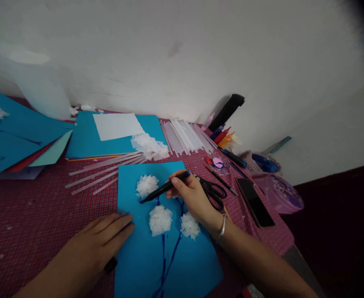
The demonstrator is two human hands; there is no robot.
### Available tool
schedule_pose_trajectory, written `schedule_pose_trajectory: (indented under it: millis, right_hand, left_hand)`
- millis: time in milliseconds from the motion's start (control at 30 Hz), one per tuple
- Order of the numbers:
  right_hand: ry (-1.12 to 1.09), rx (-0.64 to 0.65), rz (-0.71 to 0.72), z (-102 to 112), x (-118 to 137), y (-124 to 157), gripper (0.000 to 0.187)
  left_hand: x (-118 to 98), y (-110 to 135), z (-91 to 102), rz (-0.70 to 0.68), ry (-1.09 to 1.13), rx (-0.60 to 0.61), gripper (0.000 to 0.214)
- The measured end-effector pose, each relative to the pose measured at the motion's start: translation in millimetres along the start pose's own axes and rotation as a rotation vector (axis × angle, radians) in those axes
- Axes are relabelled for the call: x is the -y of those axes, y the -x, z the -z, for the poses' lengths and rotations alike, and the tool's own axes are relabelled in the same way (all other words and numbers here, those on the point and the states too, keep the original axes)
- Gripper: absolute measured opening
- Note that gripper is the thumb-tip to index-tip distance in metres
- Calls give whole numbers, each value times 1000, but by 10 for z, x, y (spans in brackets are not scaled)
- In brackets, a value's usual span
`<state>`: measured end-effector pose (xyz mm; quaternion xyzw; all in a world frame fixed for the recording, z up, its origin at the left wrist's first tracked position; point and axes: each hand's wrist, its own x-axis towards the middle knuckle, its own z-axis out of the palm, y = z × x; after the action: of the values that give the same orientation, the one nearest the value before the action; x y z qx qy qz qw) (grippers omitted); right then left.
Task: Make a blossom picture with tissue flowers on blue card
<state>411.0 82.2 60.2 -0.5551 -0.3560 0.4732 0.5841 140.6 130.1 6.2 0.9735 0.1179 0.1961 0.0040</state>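
A blue paper sheet (169, 265) lies in front of me on the red checked tablecloth (36, 219). Three white tissue flowers (160, 219) are stuck on it above dark blue drawn stems (164, 252). My right hand (194, 198) grips a black marker (165, 187), its tip touching the sheet just below the upper left flower (147, 185). My left hand (103, 240) lies flat with fingers stretched out, pressing on the sheet's left edge. A small dark object (111, 265) shows under that hand.
Black scissors (214, 192), a phone (255, 202), pens, paint bottles (222, 136) and a pink pouch (281, 192) sit to the right. White paper strips (185, 136), loose tissue (149, 145) and more blue sheets (17, 132) lie behind and left. A white wall stands behind.
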Motion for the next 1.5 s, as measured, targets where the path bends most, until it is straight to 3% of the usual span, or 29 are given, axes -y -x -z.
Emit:
schedule_pose_trajectory:
  millis: [500,900,1167,1500]
  right_hand:
    - [49,47,65,3,-9,6,32]
    - [91,38,46,-10,7,13,33]
    - [147,34,88,99,52,84,29]
    - [187,-23,51,267,126,222,27]
  left_hand:
    - [12,89,-68,20,24,55,62]
    - [2,47,-24,4,-2,25,62]
    - [30,113,-70,11,32,34,69]
    - [43,97,-53,-2,19,27,62]
